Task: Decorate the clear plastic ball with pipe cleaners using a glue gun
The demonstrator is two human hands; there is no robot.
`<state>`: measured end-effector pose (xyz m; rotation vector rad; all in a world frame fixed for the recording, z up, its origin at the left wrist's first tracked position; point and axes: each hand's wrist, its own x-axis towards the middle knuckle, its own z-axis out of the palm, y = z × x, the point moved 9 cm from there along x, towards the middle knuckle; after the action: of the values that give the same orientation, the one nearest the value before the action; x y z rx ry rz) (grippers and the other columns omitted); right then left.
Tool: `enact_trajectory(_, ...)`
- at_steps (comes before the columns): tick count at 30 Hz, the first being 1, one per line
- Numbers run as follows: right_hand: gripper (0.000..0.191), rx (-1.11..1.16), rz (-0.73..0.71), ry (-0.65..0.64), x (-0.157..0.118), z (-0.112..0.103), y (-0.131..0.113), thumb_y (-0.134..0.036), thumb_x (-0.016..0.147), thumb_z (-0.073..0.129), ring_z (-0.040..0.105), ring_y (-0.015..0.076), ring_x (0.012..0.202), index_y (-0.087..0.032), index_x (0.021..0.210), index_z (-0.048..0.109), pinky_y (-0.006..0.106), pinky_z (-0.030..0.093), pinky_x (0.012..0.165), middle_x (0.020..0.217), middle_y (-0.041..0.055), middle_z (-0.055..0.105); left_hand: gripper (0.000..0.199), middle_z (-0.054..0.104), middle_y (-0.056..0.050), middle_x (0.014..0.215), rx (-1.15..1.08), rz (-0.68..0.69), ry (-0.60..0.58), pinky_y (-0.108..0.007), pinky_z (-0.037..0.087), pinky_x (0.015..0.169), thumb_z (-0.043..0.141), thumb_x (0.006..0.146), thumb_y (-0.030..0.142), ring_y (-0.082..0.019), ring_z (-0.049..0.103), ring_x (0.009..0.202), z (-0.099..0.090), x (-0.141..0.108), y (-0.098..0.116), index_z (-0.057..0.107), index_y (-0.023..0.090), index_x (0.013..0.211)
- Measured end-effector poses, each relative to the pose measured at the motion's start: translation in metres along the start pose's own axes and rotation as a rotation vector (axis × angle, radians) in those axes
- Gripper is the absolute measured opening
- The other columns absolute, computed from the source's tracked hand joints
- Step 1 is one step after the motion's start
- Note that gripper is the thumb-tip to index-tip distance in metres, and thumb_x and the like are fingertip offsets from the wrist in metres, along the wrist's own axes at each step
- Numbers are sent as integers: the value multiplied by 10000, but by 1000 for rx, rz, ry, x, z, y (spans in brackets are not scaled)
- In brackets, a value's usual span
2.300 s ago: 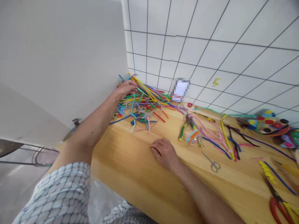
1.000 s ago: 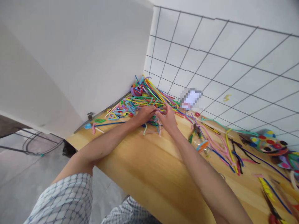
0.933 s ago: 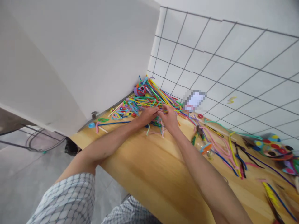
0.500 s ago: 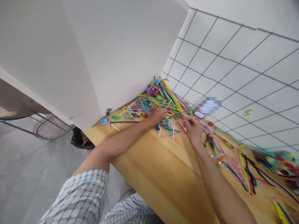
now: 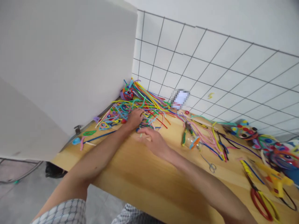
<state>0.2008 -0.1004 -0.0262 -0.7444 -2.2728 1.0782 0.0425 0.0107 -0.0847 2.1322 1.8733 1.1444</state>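
My left hand (image 5: 136, 116) rests in a heap of colourful pipe cleaners (image 5: 149, 102). Its fingers curl down among the stems, and whatever lies within them is hidden. Just nearer to me, my right hand (image 5: 155, 142) reaches along the heap's front edge. Slightly blurred, its fingers and thumb are apart with nothing visible gripped between them. Short pipe-cleaner pieces lie close to both hands. Bent loops, among them a green one (image 5: 89, 133) and a light blue one (image 5: 76, 141), lie left of my left forearm. Behind the heap sits a decorated ball-like craft piece (image 5: 127, 93).
Green-handled pliers (image 5: 184, 137), small scissors (image 5: 212, 167), large red-and-yellow-handled scissors (image 5: 261, 202) and a yellow glue gun (image 5: 275, 180) lie to the right. Dotted craft pieces (image 5: 245, 130) line the gridded wall. A phone-like screen (image 5: 180, 99) leans there. A white panel (image 5: 98, 71) borders the left.
The view has swung right, bringing the scissors and glue gun into sight. My right hand has moved left and nearer to me, close to my left hand, which stays in the heap.
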Motion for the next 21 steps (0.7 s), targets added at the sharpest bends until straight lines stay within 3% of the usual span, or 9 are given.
enact_trajectory(2,199,-39,-34,-10,-56,-13,6,-214,1077,752,815,253,1294,-257,1263,808,457,626,1183,1348,87,864,376,750,-141,1475,29,-25,-9,-544,681,1120,784,1130,392,-307,763,1297,-1,2,-10,742,187,1443)
enact_trajectory(4,210,-92,-99,-2,-99,-23,5,-194,1071,772,826,255,1256,-261,1267,800,435,656,1131,1289,90,874,222,785,-152,1361,55,-54,-7,-562,638,1195,729,1084,209,-330,747,1314,-6,3,-20,785,170,1294)
enact_trajectory(6,214,-153,-140,15,-127,-28,4,-206,1090,770,829,256,1216,-259,1297,784,427,675,1088,1253,100,872,254,793,-168,1301,74,-83,0,-561,612,1219,657,1006,108,-350,739,1314,-10,4,-27,785,166,1218)
enact_trajectory(8,199,-222,-187,21,-145,-27,0,-240,1118,753,824,260,1204,-256,1315,768,433,680,1078,1246,110,868,304,791,-182,1306,84,-109,10,-565,596,1227,617,977,112,-365,733,1324,-13,4,-32,769,162,1235)
enact_trajectory(14,160,-308,-329,50,-164,-5,10,-311,1162,702,814,243,1142,-245,1300,750,418,663,1074,1193,102,877,430,777,-177,1458,95,-151,29,-563,546,1290,716,962,324,-375,703,1419,-23,9,-31,728,178,1366)
enact_trajectory(18,126,-295,-376,52,-162,15,26,-311,1165,689,794,229,1134,-243,1235,769,405,634,1082,1158,89,881,396,830,-180,1325,173,-214,70,-608,548,1247,661,1043,490,-405,729,1338,-56,20,-28,765,176,1260)
enact_trajectory(21,73,-316,-379,39,-156,27,30,-282,1134,730,780,239,1080,-224,1139,775,401,622,1040,1098,82,882,363,828,-194,1340,283,-205,132,-717,407,1335,625,1086,511,-446,648,1443,-76,41,0,777,188,1156)
